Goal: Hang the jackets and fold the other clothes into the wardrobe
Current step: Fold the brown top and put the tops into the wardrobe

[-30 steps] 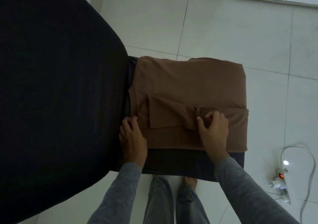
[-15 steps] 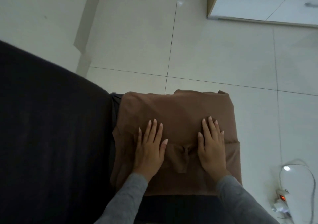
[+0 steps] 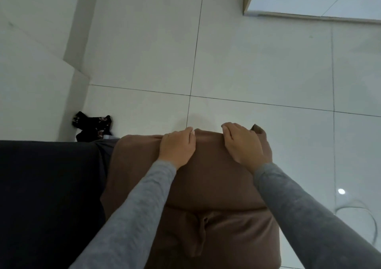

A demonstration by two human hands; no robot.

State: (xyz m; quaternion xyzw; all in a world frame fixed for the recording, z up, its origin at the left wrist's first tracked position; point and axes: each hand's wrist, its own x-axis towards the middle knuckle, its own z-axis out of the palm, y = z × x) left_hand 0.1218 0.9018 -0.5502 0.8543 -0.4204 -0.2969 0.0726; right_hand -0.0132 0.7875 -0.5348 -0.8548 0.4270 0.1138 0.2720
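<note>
Fingers (image 3: pixel 186 133): on both hands they curl over the far edge of the brown garment (image 3: pixel 214 178) and grip it; the tips are hidden past the edge.
Left hand (image 3: pixel 178 147): left of the edge's middle.
Right hand (image 3: pixel 242 145): level with it and apart, probably so the edge comes up evenly for a fold.
Brown garment: partly folded, flat in front of the person, not yet in a wardrobe.
Dark cloth (image 3: pixel 47 196): alongside on the left, touching it.
Floor (image 3: pixel 257 66): pale tiles; a small black thing (image 3: pixel 92 125) lies by the wall.
</note>
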